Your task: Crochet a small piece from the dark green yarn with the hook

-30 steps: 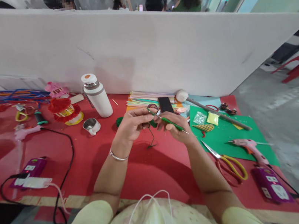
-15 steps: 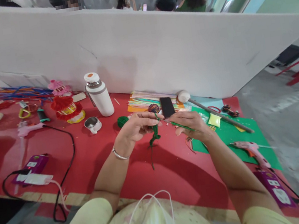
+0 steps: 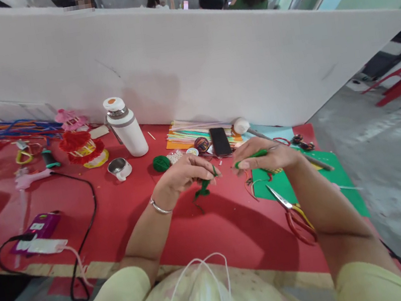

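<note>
My left hand (image 3: pixel 188 171) is closed, its thumb and forefinger pinching a small strip of green crocheted yarn (image 3: pixel 203 189) whose loose tail hangs over the red table. To its right, my right hand (image 3: pixel 267 154) is closed around a crochet hook with a green handle (image 3: pixel 259 153). A gap separates the two hands, and the hook's tip is too small to make out. Behind my left hand sits a ball of green yarn (image 3: pixel 161 164). Scissors (image 3: pixel 292 212) with red and yellow handles lie beneath my right forearm, partly on a green sheet (image 3: pixel 326 187).
A black phone (image 3: pixel 221 141), a multicoloured yarn ball (image 3: pixel 201 145) and pale strips (image 3: pixel 186 132) lie behind my hands. A white thermos (image 3: pixel 128 133) and metal cup (image 3: pixel 119 168) stand left. Further left are a glue gun (image 3: pixel 35 178) and purple power strip (image 3: pixel 39 230). A white partition (image 3: pixel 188 67) closes the back.
My right hand has drawn away to the right with the hook, opening a gap from my left hand. The scissors have come into sight; my right arm now covers the right-hand glue gun.
</note>
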`<act>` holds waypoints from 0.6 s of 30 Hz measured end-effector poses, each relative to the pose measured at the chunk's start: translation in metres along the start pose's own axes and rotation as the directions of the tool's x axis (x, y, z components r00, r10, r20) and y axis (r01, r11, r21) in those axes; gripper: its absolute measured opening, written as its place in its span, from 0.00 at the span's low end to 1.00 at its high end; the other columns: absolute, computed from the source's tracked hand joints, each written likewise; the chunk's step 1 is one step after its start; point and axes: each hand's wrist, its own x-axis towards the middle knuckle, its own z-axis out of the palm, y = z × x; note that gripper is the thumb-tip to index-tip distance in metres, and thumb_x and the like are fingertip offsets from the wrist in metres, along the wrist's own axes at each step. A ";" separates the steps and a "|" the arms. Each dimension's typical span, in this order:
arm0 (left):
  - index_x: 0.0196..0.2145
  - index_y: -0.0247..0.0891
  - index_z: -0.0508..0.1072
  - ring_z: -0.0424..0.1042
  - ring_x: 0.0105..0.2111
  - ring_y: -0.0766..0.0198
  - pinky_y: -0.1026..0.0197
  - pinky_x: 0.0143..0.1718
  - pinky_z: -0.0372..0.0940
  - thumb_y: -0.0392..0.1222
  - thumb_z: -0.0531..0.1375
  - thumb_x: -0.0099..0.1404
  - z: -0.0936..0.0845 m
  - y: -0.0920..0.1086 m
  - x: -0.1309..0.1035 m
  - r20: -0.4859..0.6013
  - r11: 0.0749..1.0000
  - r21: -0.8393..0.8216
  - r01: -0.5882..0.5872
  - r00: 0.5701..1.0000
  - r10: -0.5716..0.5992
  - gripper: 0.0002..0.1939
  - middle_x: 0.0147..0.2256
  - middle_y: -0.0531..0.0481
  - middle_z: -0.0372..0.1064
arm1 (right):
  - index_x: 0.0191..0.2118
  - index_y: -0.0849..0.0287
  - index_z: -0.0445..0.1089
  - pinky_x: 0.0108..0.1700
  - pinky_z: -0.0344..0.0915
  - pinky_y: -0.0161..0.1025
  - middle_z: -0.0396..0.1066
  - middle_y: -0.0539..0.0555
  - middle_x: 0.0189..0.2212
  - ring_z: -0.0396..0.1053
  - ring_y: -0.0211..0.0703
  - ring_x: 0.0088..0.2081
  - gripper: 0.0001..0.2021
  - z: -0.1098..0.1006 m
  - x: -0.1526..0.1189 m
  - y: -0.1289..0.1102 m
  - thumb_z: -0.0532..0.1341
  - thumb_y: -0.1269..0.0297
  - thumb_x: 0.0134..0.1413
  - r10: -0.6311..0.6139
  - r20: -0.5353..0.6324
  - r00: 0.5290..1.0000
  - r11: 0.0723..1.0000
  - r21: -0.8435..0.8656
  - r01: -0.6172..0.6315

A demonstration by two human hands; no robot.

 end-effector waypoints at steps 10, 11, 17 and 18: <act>0.28 0.39 0.85 0.72 0.30 0.64 0.61 0.32 0.63 0.38 0.68 0.63 0.007 -0.003 -0.005 -0.206 0.702 0.508 -0.500 0.720 0.662 0.06 0.30 0.47 0.77 | 0.29 0.59 0.78 0.19 0.54 0.31 0.69 0.50 0.23 0.61 0.34 0.22 0.34 0.049 0.011 0.045 0.66 0.26 0.50 0.157 0.046 0.986 0.920 0.356 -0.163; 0.28 0.39 0.84 0.72 0.31 0.64 0.61 0.31 0.64 0.37 0.68 0.63 0.006 -0.004 -0.004 -0.218 0.649 0.566 -0.508 0.667 0.712 0.06 0.31 0.47 0.77 | 0.30 0.58 0.79 0.19 0.52 0.31 0.71 0.52 0.27 0.61 0.34 0.24 0.32 0.051 0.011 0.044 0.67 0.27 0.51 0.138 0.000 0.990 0.924 0.359 -0.129; 0.31 0.39 0.83 0.73 0.34 0.66 0.64 0.32 0.66 0.30 0.67 0.64 0.002 -0.008 -0.003 -0.169 0.426 0.743 -0.516 0.472 0.865 0.07 0.35 0.49 0.75 | 0.36 0.57 0.81 0.18 0.59 0.30 0.75 0.59 0.48 0.72 0.38 0.33 0.25 0.053 0.009 0.033 0.66 0.36 0.60 0.053 0.011 0.999 0.953 0.297 -0.054; 0.31 0.40 0.83 0.74 0.35 0.65 0.63 0.34 0.67 0.30 0.67 0.63 0.002 -0.008 -0.003 -0.152 0.408 0.748 -0.523 0.463 0.873 0.07 0.36 0.49 0.75 | 0.36 0.58 0.81 0.18 0.62 0.31 0.76 0.60 0.47 0.73 0.39 0.33 0.26 0.052 0.008 0.032 0.65 0.36 0.61 0.055 0.040 0.998 0.953 0.296 -0.065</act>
